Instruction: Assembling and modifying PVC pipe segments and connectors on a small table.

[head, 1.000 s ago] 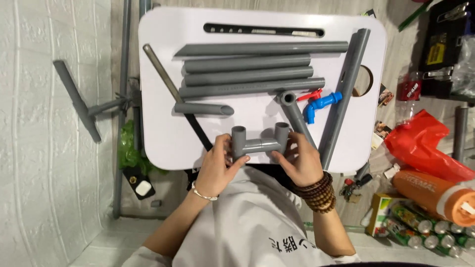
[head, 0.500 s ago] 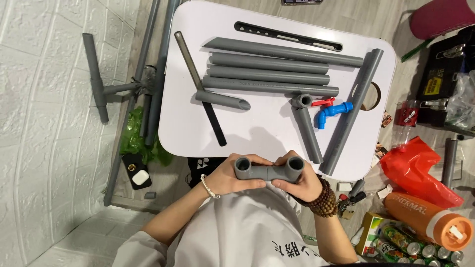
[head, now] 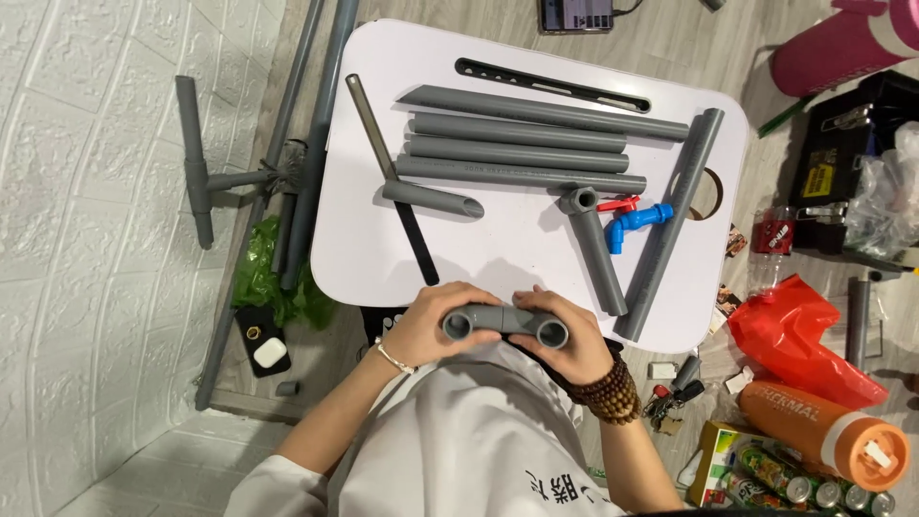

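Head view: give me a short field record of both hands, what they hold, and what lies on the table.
left hand: grips left end of the grey pipe fitting
right hand: grips its right end
fitting: two open sockets face the camera
white table: long grey pipes, blue tap, black slotted bar
floor: orange bottle

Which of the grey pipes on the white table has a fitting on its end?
The short pipe lying at a slant near the blue tap. A grey fitting caps its upper end; the other pipes have bare ends.
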